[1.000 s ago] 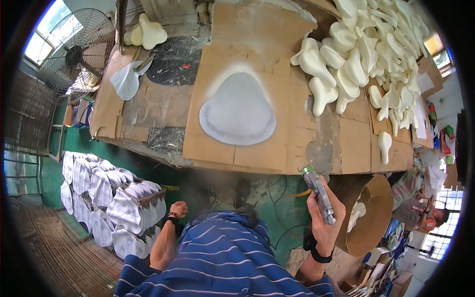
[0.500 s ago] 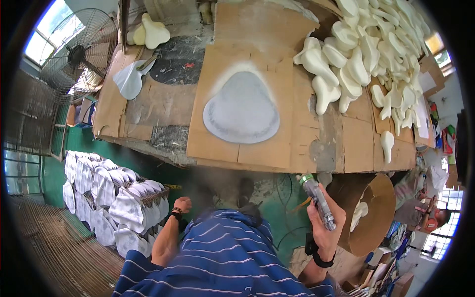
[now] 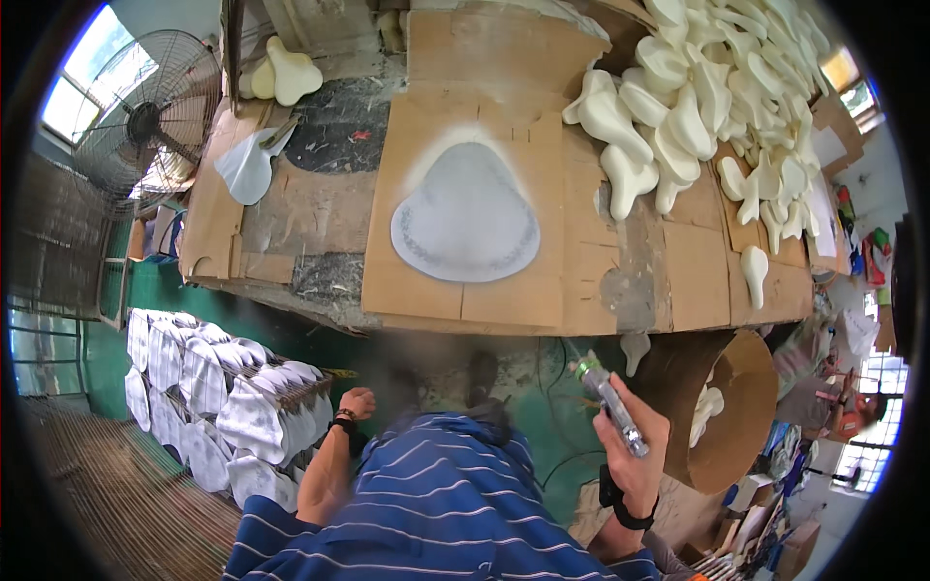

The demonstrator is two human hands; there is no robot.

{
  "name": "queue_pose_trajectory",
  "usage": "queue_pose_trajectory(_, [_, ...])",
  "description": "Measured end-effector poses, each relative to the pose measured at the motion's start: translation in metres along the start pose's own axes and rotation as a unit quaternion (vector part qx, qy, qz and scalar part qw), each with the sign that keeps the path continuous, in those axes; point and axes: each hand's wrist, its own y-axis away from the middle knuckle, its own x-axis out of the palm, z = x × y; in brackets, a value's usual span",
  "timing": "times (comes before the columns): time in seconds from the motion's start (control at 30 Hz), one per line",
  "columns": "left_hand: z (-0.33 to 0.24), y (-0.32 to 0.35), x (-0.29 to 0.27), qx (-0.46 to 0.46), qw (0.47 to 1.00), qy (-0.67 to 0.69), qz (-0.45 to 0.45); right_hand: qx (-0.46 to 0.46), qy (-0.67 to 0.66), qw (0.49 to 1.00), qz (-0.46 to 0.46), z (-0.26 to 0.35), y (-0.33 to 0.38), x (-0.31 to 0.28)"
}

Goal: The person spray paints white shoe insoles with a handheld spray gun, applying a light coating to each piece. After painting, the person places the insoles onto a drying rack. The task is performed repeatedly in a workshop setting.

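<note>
My right hand (image 3: 635, 441) is wrapped round a metal spray gun (image 3: 617, 412) with a green ring near its nozzle, held beyond the near edge of the table. Down beside my left thigh is my left hand (image 3: 357, 403), its fingers curled in with nothing visible in them. On a cardboard sheet (image 3: 417, 302) in the middle of the table lies a grey-white rounded triangular fabric piece (image 3: 467, 218). Pale overspray rings its upper edge. Neither hand touches it.
Cream foam saddle shapes (image 3: 697, 107) are heaped at the far right. A fabric piece (image 3: 247, 169) lies at the table's left. Racked grey-white covers (image 3: 247, 412) stand low left. An open brown drum (image 3: 744, 412) is at my right. A fan (image 3: 145, 121) stands far left.
My right hand and the spray gun have shifted slightly left and down. The view has moved a little; the fabric piece stays on the cardboard, and my left hand remains curled.
</note>
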Motion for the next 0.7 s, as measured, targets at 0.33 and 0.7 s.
queue_pose_trajectory(0.33, [-0.002,-0.007,0.001,-0.012,0.999,-0.048,0.003,-0.021,-0.010,0.996,-0.085,-0.003,-0.003,-0.002])
queue_pose_trajectory(0.7, [0.015,-0.045,-0.019,-0.037,0.994,0.022,0.099,-0.010,0.007,0.998,-0.054,0.007,0.012,-0.004])
